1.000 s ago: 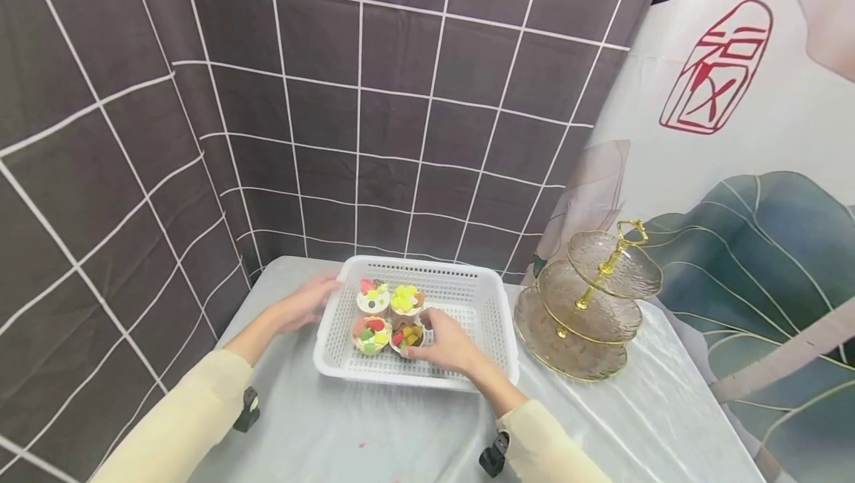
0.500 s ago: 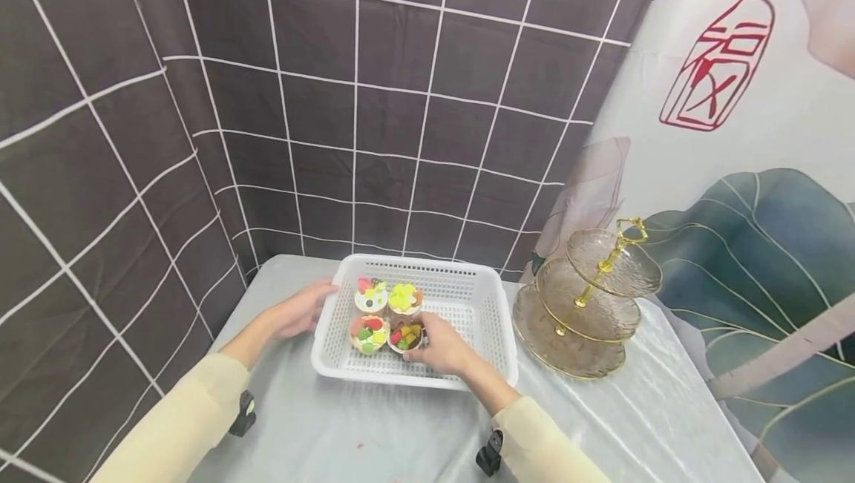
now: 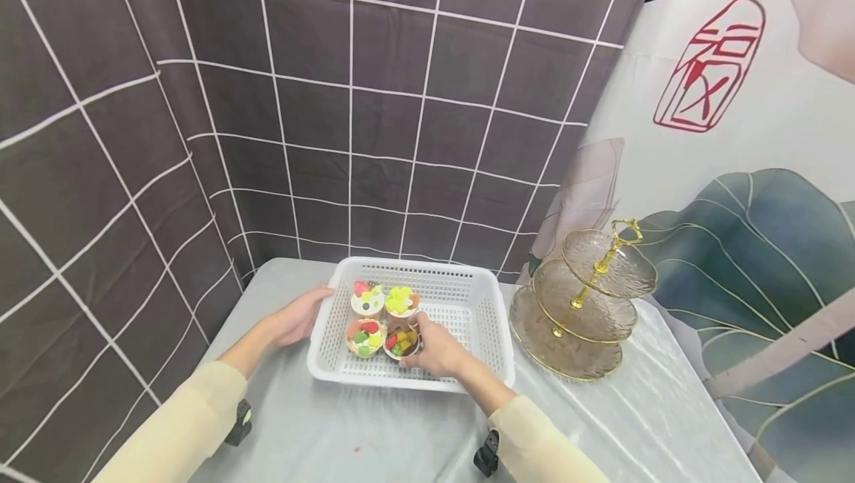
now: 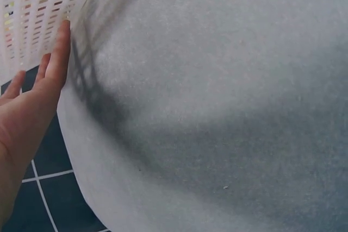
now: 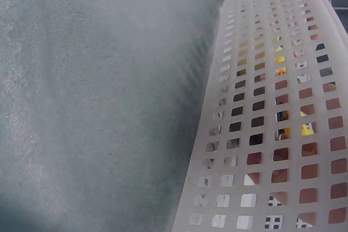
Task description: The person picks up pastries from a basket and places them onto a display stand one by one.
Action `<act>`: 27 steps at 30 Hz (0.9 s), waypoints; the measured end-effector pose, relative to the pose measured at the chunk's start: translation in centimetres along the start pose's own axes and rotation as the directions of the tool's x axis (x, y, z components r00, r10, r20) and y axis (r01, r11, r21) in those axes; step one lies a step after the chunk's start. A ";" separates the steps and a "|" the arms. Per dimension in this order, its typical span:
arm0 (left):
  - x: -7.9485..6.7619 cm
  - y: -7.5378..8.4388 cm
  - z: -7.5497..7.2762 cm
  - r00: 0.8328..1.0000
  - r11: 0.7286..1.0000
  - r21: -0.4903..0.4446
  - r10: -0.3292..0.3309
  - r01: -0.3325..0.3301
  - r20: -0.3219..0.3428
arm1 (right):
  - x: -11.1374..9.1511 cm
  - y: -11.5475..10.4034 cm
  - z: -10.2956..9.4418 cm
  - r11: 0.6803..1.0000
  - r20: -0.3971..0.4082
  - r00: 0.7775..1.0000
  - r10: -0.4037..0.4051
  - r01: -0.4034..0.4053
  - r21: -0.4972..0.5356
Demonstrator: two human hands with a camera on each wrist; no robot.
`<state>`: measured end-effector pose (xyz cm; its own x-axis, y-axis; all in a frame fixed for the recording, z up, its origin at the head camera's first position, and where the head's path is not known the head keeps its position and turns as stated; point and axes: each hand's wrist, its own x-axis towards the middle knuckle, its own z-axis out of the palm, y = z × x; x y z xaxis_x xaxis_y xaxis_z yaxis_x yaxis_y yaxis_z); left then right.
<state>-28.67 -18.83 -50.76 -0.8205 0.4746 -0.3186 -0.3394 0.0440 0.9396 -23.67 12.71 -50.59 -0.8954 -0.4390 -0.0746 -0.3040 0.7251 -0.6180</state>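
A white plastic basket (image 3: 490,320) holds several cupcakes with fruit-like toppings, grouped in its left half. My right hand (image 3: 437,349) reaches inside and grips the front right cupcake (image 3: 401,343), brown with red and yellow pieces, between thumb and fingers. Beside it sits a cupcake with red and green topping (image 3: 364,338). Behind are a white-topped cupcake (image 3: 367,302) and a yellow-topped cupcake (image 3: 401,300). At the basket's left wall is my left hand (image 3: 298,320), its fingers extended; in the left wrist view a fingertip meets the basket wall (image 4: 46,12). The basket wall (image 5: 255,91) hides most of the right hand in the right wrist view.
A three-tier glass stand (image 3: 564,353) with gold rims and a gold handle stands right of the basket. A pale cloth covers the table (image 3: 320,431). Dark gridded fabric (image 3: 394,119) hangs behind and at the left.
The view has shifted slightly. My right hand stays at the brown cupcake, its fingers drawn closer around it. The left hand keeps its place beside the basket.
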 end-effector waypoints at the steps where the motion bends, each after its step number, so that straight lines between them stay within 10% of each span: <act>1: 0.0 0.0 0.0 1.000 1.000 0.000 0.002 -0.002 -0.002 | 0.0 0.0 0.0 1.000 0.004 1.000 0.002 -0.002 -0.003; 14: 0.1 -0.1 0.0 1.000 0.999 -0.037 0.016 -0.016 -0.004 | -0.9 -0.1 -1.4 0.999 0.009 0.999 -0.039 0.039 0.026; 27: -0.2 0.0 0.3 0.999 0.998 -0.046 0.031 -0.030 0.019 | -6.3 0.2 -9.3 0.969 -0.157 0.963 -0.220 0.235 0.081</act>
<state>-28.38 -18.70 -50.61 -0.8217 0.4922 -0.2874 -0.3359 -0.0108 0.9418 -21.16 20.59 -42.96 -0.8461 -0.4988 0.1876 -0.4786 0.5563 -0.6794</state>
